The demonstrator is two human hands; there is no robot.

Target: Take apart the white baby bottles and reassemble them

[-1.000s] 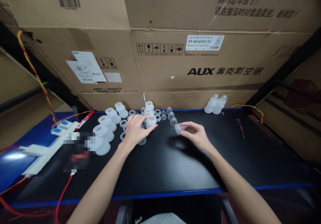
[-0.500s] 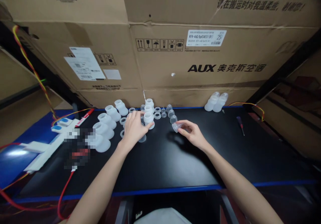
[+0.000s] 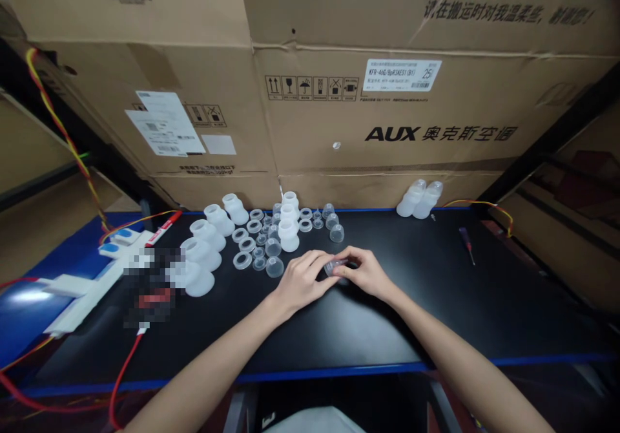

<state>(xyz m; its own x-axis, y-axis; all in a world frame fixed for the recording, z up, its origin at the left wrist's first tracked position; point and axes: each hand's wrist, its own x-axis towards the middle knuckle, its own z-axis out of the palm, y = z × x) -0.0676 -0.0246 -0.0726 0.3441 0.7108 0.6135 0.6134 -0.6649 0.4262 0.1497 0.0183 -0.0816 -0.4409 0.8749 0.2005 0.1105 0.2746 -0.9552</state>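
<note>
Over the black tabletop, my left hand (image 3: pixel 303 281) and my right hand (image 3: pixel 365 270) meet, fingers pinched on one small clear ribbed bottle part (image 3: pixel 330 266). The fingers hide much of it. Behind my hands stands a column of white baby bottles (image 3: pixel 289 234), open at the neck. To the left of that column lie clear collar rings (image 3: pixel 242 260), small clear inserts (image 3: pixel 259 263) and clear domed caps (image 3: pixel 274 266) in rows. More domed caps (image 3: pixel 336 232) sit just beyond my right hand, beside a few rings (image 3: pixel 305 225).
Several more open bottles (image 3: pixel 198 280) line the left side, near a power strip (image 3: pixel 104 278) with cables. Two capped bottles (image 3: pixel 423 200) stand at the back right. A screwdriver (image 3: pixel 466 245) lies at right. A large cardboard box (image 3: pixel 310 123) walls off the back.
My left hand has left the white bottle column and come right and nearer, onto the clear part in my right hand. My right hand has moved slightly left and nearer. The bottles stayed put.
</note>
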